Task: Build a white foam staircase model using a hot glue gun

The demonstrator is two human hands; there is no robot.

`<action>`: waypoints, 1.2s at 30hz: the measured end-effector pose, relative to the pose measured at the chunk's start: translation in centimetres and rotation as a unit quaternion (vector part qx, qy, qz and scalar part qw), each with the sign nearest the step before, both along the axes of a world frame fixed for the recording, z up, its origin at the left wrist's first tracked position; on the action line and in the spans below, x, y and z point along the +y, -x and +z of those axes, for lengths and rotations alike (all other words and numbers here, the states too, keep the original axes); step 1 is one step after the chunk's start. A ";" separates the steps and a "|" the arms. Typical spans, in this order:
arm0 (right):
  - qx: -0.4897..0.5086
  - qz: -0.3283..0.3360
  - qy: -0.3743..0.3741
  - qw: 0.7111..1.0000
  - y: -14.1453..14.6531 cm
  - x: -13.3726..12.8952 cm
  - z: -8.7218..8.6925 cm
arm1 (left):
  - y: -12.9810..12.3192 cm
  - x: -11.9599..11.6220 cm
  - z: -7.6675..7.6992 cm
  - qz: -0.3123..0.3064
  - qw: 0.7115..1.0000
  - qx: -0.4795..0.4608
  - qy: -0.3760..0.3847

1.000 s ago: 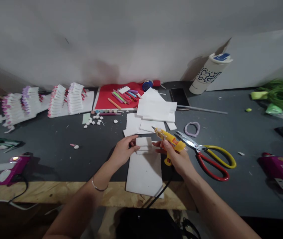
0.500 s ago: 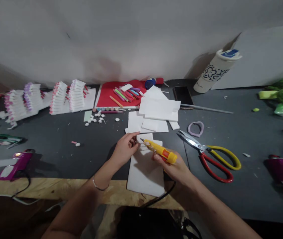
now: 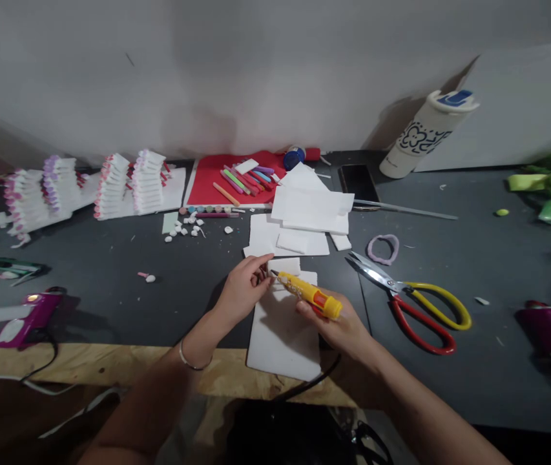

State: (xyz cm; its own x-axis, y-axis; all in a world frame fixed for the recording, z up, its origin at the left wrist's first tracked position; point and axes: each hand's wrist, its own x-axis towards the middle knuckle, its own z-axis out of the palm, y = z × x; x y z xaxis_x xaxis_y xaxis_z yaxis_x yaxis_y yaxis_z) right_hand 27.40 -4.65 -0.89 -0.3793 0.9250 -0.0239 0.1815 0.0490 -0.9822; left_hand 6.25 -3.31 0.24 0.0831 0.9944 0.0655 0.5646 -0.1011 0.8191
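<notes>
My right hand (image 3: 338,320) is wrapped round a yellow tool (image 3: 311,294) with a red patch and a dark pointed tip. That tip points left, close to the fingertips of my left hand (image 3: 243,287). The fingers of my left hand are bent together at the left edge of a small white piece (image 3: 285,265); what they pinch is too small to make out. Below both hands lies a white board (image 3: 283,342), with thin strips near its top. A black cable runs beneath my right hand.
White sheets (image 3: 310,210) lie behind my hands. Scissors (image 3: 394,284), a lilac ring (image 3: 382,249), a phone (image 3: 358,185) and a tumbler (image 3: 425,134) are to the right. Coloured sticks (image 3: 250,177) rest on red material (image 3: 202,184). A purple device (image 3: 28,318) sits far left.
The view has shifted slightly. Both hands keep nearly the same pose, with the yellow tool's tip still beside my left fingertips.
</notes>
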 end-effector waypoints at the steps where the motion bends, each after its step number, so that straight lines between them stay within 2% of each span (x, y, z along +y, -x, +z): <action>1: 0.001 -0.001 -0.004 1.000 0.0 0.0 0.0 | 0.0 0.0 0.0 0.000 1.000 0.003 -0.001; 21: -0.031 0.024 -0.044 0.998 0.0 0.1 0.2 | 0.1 0.0 -0.4 0.000 1.000 0.003 -0.020; 30: -0.037 0.011 -0.039 0.998 0.0 0.1 0.3 | 0.0 -0.1 0.1 0.006 1.000 0.005 -0.013; 36: -0.059 0.004 -0.078 0.995 0.1 0.3 0.4 | 0.1 -0.1 0.1 0.017 1.000 -0.004 -0.010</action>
State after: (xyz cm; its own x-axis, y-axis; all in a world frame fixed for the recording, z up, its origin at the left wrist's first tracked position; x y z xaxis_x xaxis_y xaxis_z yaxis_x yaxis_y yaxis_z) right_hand 27.34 -4.38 -0.45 -0.3901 0.9177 0.0752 0.2932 0.2012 -0.9347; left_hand 6.11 -3.40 0.29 0.0491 0.9951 0.0856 0.5617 -0.0984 0.8215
